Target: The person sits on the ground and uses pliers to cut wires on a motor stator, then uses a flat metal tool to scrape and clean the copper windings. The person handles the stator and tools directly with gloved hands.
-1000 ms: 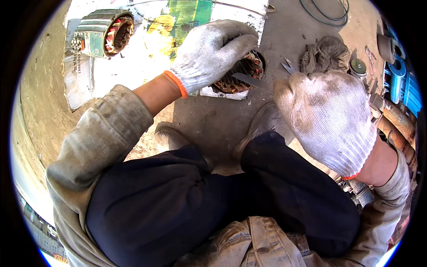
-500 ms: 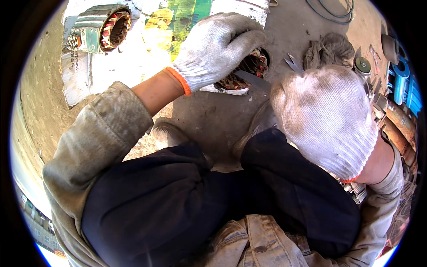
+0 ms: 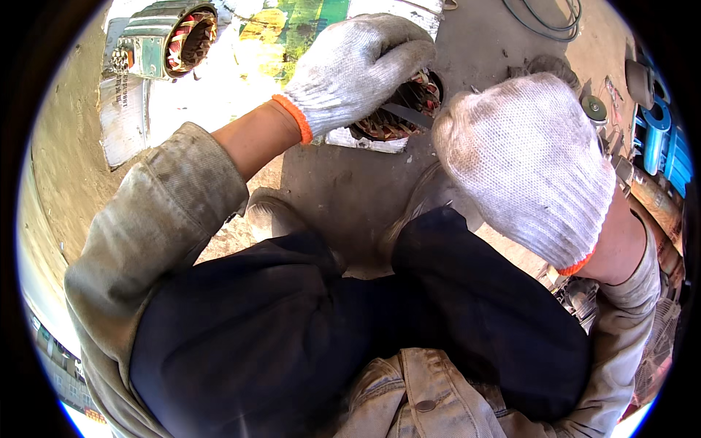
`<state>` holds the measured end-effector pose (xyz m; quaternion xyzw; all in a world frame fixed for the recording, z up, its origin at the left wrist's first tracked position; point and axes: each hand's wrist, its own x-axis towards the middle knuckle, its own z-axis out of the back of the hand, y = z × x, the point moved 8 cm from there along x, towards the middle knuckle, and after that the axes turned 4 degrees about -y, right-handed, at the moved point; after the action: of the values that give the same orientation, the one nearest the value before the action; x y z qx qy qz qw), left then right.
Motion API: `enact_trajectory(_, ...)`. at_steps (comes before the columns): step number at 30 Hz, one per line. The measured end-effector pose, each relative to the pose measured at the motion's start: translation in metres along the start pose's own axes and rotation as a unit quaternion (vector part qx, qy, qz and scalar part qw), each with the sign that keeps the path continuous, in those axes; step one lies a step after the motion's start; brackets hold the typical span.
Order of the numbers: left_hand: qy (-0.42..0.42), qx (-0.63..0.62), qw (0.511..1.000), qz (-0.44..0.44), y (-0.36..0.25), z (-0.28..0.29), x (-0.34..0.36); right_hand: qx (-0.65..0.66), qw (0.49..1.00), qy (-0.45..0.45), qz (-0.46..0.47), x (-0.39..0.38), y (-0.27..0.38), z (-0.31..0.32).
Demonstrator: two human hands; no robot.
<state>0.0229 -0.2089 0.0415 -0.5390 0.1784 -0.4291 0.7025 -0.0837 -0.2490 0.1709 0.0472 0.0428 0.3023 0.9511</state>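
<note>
My gloved left hand [image 3: 350, 73] is curled over the top of a stator [image 3: 391, 128] with reddish-brown windings, which lies on a paint-marked board [image 3: 204, 109]. My gloved right hand [image 3: 522, 168] is closed around a flat grey blade [image 3: 405, 115] that reaches leftward into the stator's opening. The far end of the blade and the left fingertips are hard to see. At upper left a second stator [image 3: 146, 62], with a greenish housing and red-and-cream windings, lies on its side on the same board.
A dark rag [image 3: 546, 67] lies behind my right hand, near a black hose [image 3: 555, 29] and a round metal piece [image 3: 595, 108]. Blue castings [image 3: 657, 139] and rusty cylinders [image 3: 653, 201] crowd the right edge. My knees and shoes occupy the lower middle.
My right hand has moved upward and slightly left with the blade, now covering the pointed metal blades seen earlier beside it. My left hand has shifted slightly up and right on the stator.
</note>
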Motion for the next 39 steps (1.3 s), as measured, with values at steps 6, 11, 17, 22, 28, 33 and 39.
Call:
enact_trajectory(6,0.003,-0.012,1.000,0.022,0.009,0.001,0.001,0.073,0.988,0.125,-0.052,0.007,-0.003,-0.020)
enact_trajectory(11,0.011,-0.002,0.999,0.046,0.012,-0.001,0.004,0.057,0.991,0.101,-0.065,0.011,-0.005,-0.027)
enact_trajectory(17,-0.013,0.000,0.999,0.041,0.009,0.001,-0.001,0.036,0.994,0.086,-0.052,0.012,-0.003,-0.016)
enact_trajectory(22,0.052,0.034,0.998,0.015,-0.001,-0.007,-0.001,0.004,0.996,0.084,-0.033,0.008,-0.003,-0.008)
enact_trajectory(28,0.009,-0.003,0.999,0.042,-0.002,-0.005,0.003,-0.098,0.991,0.084,-0.029,-0.025,-0.004,0.026)
enact_trajectory(33,0.018,0.037,0.998,0.041,-0.007,-0.009,0.003,-0.096,0.989,0.106,-0.044,-0.027,-0.005,0.027)
enact_trajectory(39,0.035,0.056,0.998,0.008,-0.017,-0.017,0.007,-0.115,0.986,0.113,-0.042,-0.032,-0.001,0.029)
